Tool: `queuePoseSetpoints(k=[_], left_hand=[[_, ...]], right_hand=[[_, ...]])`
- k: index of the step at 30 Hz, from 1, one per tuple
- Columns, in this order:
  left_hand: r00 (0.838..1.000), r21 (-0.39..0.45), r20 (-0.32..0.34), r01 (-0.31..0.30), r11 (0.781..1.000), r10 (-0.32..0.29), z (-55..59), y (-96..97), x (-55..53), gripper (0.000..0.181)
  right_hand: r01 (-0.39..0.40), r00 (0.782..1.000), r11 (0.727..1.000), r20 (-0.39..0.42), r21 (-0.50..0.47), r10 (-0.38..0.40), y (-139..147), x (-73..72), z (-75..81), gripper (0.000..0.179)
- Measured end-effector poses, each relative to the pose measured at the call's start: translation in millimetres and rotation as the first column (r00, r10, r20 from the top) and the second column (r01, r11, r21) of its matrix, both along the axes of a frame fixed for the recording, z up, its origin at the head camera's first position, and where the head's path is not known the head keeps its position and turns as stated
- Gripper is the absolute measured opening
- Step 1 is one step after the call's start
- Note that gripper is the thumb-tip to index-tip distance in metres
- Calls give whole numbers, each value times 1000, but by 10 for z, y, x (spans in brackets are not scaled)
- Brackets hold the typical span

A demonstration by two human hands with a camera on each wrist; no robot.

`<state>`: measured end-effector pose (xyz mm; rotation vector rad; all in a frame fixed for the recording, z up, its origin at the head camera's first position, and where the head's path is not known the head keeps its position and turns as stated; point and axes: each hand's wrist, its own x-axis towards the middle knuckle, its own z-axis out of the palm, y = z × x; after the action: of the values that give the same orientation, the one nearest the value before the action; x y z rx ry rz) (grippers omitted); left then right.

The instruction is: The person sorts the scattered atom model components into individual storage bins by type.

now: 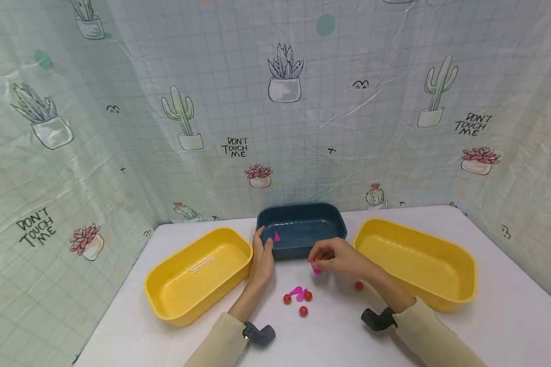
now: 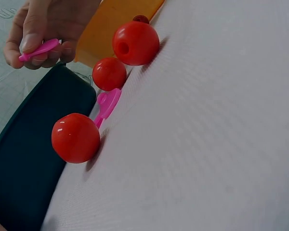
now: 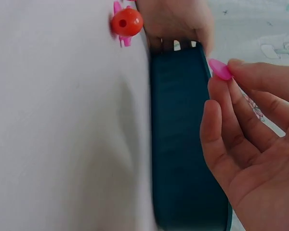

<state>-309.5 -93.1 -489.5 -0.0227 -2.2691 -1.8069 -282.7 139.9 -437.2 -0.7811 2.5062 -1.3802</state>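
Note:
My left hand [image 1: 263, 257] grips the left end of the dark blue tray [image 1: 305, 252], its thumb over the rim. A small pink spoon-shaped piece [image 1: 277, 236] lies inside that tray. In front of the tray, my right hand [image 1: 332, 255] pinches another pink spoon-shaped piece [image 3: 220, 70] between thumb and fingertips, above the table. On the table below lie more pink pieces [image 1: 297, 291], beside red beads [image 1: 303, 311]. A hole shows in one bead [image 2: 136, 43] in the left wrist view.
A yellow tray [image 1: 165, 311] on the left holds a few thin pale sticks [image 1: 202, 265]. Another yellow tray [image 1: 468, 278] stands on the right, with a single red bead [image 1: 359, 286] near its left end. A printed curtain [image 1: 312, 137] hangs behind the white table [image 1: 133, 326].

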Motion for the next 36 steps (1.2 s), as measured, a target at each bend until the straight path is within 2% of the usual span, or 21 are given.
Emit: queuePoseSetpoints(k=[8,13,20,29,36], left_hand=[[1000,9,24,-2,1000,1,11,-2,19,52],[1000,0,27,-5,1000,5,17,1,22,54],[1000,-14,28,-11,1000,11,29,0,29,54],[999,-4,39,2,1000,-2,47,-5,38,55],[999,-6,35,2,1000,-2,49,-6,43,54]], right_hand=[[50,999,997,19,-51,-49,-54,-2,131,10],[90,996,994,-19,-58,-91,-100,-51,249,8],[91,991,993,-90,-69,-97,-173,-160,400,9],[129,990,988,-48,-89,-134,-251,-326,536,11],[109,991,989,-62,-102,-116,-331,-462,615,14]])
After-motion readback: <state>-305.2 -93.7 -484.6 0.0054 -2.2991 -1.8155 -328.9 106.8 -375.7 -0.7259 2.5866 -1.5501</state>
